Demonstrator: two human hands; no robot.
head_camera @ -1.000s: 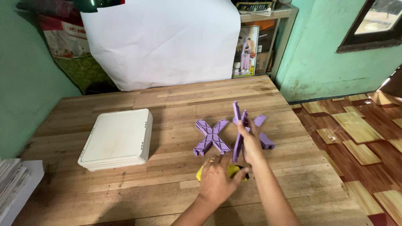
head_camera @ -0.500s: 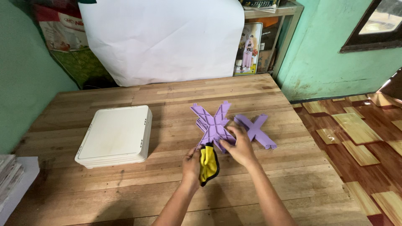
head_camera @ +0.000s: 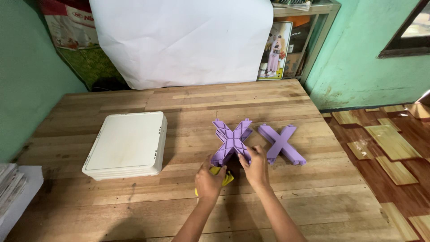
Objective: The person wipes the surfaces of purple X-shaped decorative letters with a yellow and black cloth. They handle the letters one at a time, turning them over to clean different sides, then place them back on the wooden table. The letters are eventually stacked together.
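A purple X-shaped plastic piece (head_camera: pixel 231 142) lies on the wooden tabletop (head_camera: pixel 134 206) just beyond both hands, its crossed arms running diagonally away from the person. The right hand (head_camera: pixel 256 166) is the nearer, its fingers curled down on the piece's near right leg. The left hand (head_camera: pixel 209 181) is closed around a yellow cloth (head_camera: pixel 222 178), which it presses to the tabletop at the piece's near left foot. A second purple X (head_camera: pixel 282 142) lies flat just to the right, apart from the first; a white square box (head_camera: pixel 126 145) sits well off to the left.
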